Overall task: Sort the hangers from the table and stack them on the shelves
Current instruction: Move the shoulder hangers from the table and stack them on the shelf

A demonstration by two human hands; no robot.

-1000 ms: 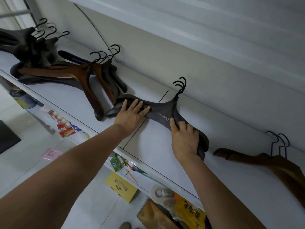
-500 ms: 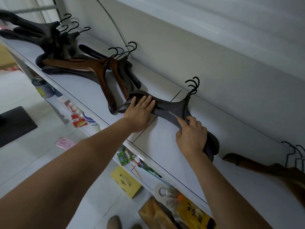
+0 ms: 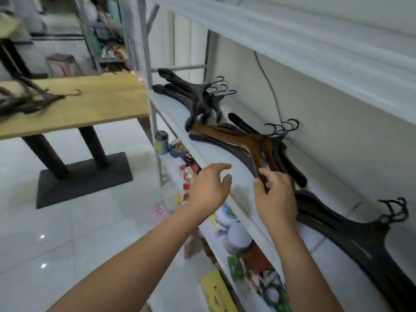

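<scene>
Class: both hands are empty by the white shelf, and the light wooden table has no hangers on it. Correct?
No: the head view shows dark hangers lying on the light wooden table. Left hand and right hand are empty by the white shelf.

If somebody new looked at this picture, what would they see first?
Probably the empty left hand and right hand reaching in at the middle. Then the brown hangers and dark hangers piled along the white shelf, and more hangers on the wooden table at left.

Both hands have let go. The left hand [image 3: 209, 188] and right hand [image 3: 275, 194] now float with loose fingers [image 3: 266, 173], and the dark hangers [image 3: 351, 235] lie off to their right.
</scene>
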